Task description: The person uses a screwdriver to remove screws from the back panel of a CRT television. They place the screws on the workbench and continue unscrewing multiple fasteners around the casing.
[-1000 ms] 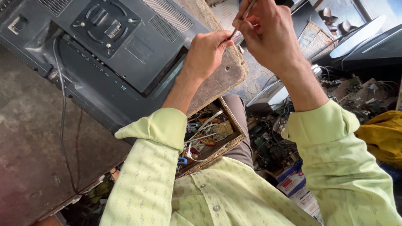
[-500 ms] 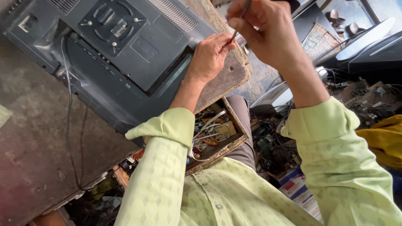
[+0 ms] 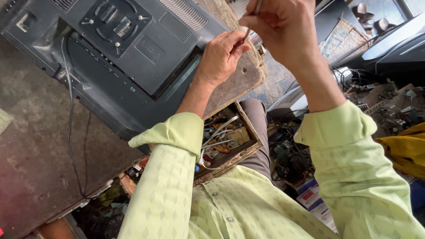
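Working: a person bends over a flat television (image 3: 133, 48) lying back-up on a worn wooden tabletop (image 3: 241, 82).
Right hand (image 3: 283, 33): clamped on a thin metal tool (image 3: 253, 13), now lifted slightly higher than a second ago.
Left hand (image 3: 219, 57): fingers pinched together at the tool's tip, at the set's edge.
Surfaces: matte black ribbed plastic; scuffed, rounded wood.
Below: an open drawer (image 3: 230, 141) of wires and parts.

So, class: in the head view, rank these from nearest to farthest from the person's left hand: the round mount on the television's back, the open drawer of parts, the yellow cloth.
From the left hand:
1. Round mount, to its left on the television's back.
2. Open drawer, below it, under the table edge.
3. Yellow cloth, far right.
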Motion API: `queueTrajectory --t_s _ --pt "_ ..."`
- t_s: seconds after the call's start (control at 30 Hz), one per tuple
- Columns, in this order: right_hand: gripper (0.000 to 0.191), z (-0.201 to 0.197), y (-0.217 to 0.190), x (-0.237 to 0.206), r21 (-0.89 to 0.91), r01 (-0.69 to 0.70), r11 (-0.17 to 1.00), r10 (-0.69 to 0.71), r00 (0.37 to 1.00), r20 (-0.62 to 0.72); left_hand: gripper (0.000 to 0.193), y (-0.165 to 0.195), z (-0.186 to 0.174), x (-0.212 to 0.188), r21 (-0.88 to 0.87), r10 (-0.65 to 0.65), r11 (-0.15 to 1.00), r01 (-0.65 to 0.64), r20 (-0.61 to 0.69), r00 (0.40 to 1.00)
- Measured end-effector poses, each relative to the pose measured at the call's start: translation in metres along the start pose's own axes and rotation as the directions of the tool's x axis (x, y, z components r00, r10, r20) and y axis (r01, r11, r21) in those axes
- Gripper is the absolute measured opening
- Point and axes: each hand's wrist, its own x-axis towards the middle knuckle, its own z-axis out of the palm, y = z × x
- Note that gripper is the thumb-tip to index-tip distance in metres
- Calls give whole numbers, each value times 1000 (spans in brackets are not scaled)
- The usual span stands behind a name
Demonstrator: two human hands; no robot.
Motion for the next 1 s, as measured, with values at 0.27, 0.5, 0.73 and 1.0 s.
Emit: queueTrajectory --t_s 0.27,0.5,0.73,1.0 --pt "12 -4 3 0 -162 89 983 -87 996 18 15 -3 2 0 30 14 999 -13 -8 1000" --pt "8 -6 -1 -5 -162 90 983 -79 994 74 15 -6 3 0 29 12 1000 -12 1 1000" --pt "9 0 -5 -1 -146 65 987 -60 997 38 15 -7 3 0 46 -6 999 6 16 1000" --pt "15 2 2 -7 -60 9 998 -10 1000 -23 14 -1 1 -1 31 3 1000 -3 5 1000"
